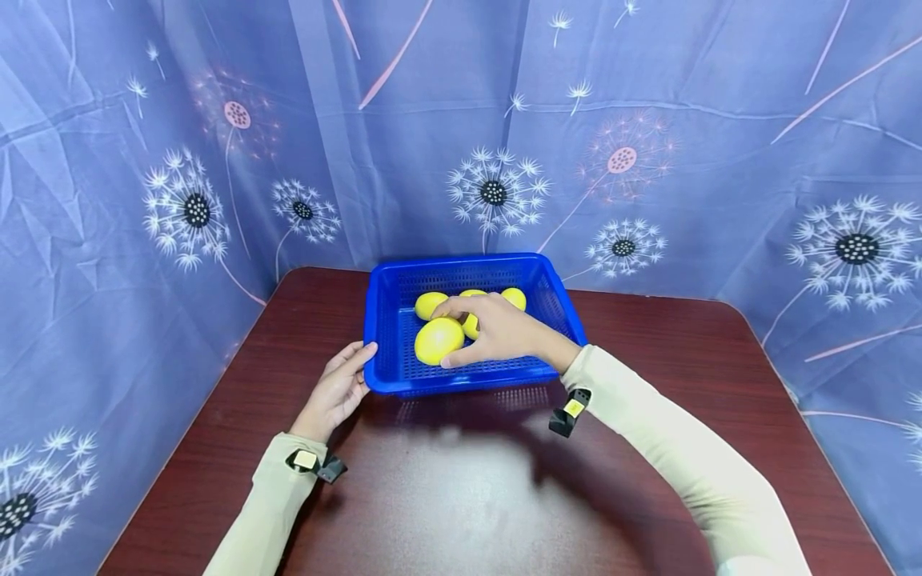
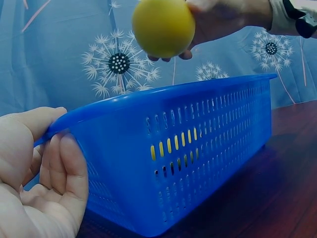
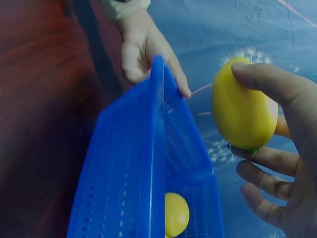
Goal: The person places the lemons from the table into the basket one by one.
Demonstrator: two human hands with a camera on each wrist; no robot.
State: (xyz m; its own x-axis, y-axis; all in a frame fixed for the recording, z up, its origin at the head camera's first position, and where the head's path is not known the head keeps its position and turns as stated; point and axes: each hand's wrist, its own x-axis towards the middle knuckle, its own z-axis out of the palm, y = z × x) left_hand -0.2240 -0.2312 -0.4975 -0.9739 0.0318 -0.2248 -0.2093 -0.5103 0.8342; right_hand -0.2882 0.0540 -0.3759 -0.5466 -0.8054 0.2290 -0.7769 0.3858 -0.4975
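Note:
My right hand (image 1: 504,326) pinches a yellow oval fruit (image 1: 438,342) between thumb and fingers. In the left wrist view, this fruit (image 2: 163,27) hangs above the rim of a blue perforated plastic basket (image 2: 119,163). A small green spot shows at one end of the fruit (image 3: 243,106) in the right wrist view. My left hand (image 1: 337,392) grips the left rim of the basket (image 1: 370,304), thumb on top and fingers curled beneath. Inside lie several more yellow fruits (image 1: 430,305), partly hidden behind my right hand; one fruit (image 3: 176,214) shows through the basket's opening.
The basket stands toward the back of a dark reddish-brown table (image 1: 648,360). A blue curtain (image 1: 403,160) with dandelion prints hangs close behind and along the sides. Each wrist wears a black strap (image 1: 571,412) with a small camera.

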